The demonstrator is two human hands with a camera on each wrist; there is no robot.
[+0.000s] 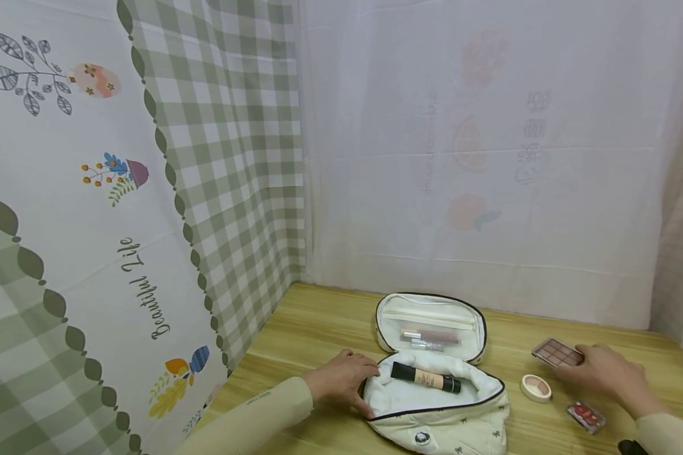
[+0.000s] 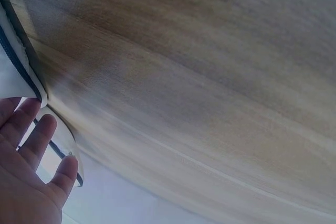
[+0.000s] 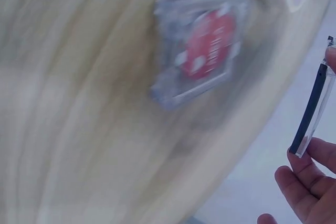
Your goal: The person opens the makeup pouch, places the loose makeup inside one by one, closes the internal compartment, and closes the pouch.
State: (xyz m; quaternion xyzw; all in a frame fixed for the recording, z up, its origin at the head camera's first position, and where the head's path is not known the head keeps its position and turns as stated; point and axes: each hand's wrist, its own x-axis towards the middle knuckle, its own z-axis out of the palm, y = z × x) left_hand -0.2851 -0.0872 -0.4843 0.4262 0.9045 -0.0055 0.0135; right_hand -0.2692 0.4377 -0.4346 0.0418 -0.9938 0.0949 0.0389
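My left hand (image 1: 341, 381) rests against the left side of a cream quilted makeup bag (image 1: 461, 420), its fingers fairly straight and spread at the rim in the left wrist view. The bag's lid (image 1: 432, 303) is folded back, and lip tubes (image 1: 429, 338) show through its clear pocket. A foundation tube (image 1: 427, 377) with black ends lies inside the bag's mouth. Raised on the right, my right hand (image 1: 609, 376) pinches an eyeshadow palette (image 1: 556, 352) by its edge; the right wrist view has the palette (image 3: 311, 111) edge-on between thumb and fingers.
To the bag's right, a round white compact (image 1: 535, 388) and a small clear case with red print (image 1: 585, 416) lie on the wooden table (image 1: 319, 316). A black object (image 1: 632, 447) shows partly near my right sleeve. Cloth curtains (image 1: 478, 158) enclose the table's back and sides.
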